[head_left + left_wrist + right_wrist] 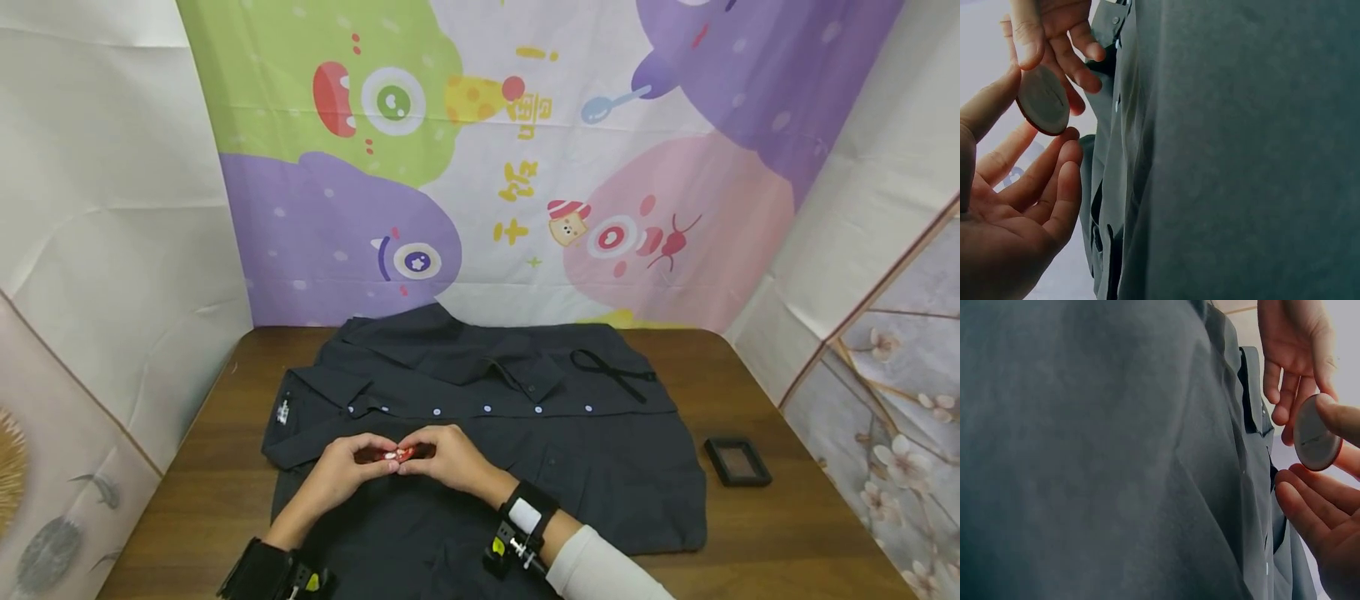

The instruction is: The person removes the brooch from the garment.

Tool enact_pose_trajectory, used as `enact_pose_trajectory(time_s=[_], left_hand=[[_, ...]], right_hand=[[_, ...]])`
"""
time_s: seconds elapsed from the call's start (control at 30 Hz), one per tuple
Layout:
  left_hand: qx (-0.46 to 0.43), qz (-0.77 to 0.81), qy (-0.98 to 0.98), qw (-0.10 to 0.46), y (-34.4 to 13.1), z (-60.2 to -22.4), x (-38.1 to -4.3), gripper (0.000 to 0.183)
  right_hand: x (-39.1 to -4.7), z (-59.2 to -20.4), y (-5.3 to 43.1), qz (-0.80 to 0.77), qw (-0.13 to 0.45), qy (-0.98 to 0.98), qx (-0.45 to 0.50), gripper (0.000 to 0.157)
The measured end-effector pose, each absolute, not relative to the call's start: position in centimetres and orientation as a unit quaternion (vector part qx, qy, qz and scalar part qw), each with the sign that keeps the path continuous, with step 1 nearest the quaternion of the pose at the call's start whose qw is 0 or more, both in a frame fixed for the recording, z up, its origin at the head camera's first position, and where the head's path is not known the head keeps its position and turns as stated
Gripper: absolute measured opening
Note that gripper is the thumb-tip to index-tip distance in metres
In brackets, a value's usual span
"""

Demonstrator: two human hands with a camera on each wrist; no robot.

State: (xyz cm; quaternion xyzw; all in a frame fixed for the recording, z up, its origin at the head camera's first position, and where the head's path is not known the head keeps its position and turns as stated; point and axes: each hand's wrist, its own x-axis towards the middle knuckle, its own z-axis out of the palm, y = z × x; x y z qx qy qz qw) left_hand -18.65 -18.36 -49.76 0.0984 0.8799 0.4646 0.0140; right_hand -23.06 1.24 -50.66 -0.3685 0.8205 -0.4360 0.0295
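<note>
Between both hands, over the shirt, is a small round badge [399,455] with red and white on its face. Its pale back, marked by a thin dark line like a pin, shows in the left wrist view, as does its red rim. My left hand [343,468] pinches one edge between thumb and fingers. On the opposite edge my right hand [453,458] pinches it, thumb against the back. Below lies a dark button-up shirt [615,475], spread with its collar to the left and a row of light buttons across it.
Under the shirt is a brown wooden table [810,533]. A small black square frame [738,462] lies to the right of the shirt. A thin black ribbon [615,375] rests on the shirt's far right part. Behind the table hangs a cartoon-printed cloth [495,283].
</note>
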Motion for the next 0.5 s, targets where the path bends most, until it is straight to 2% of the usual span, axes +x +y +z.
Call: enact_pose_trajectory(time_s=[0.27,0.5], left_hand=[[0.109,0.473,0.874,0.022,-18.39,-49.90,-18.50,0.025],[0.130,0.486,0.864,0.024,-18.47,-50.17,-18.43,0.035]], right_hand=[[-22.97,-50.48,1.63,-0.427,0.055,0.821,-0.374,0.026],[-22.95,-50.66,1.76,-0.424,0.046,0.816,-0.390,0.023]])
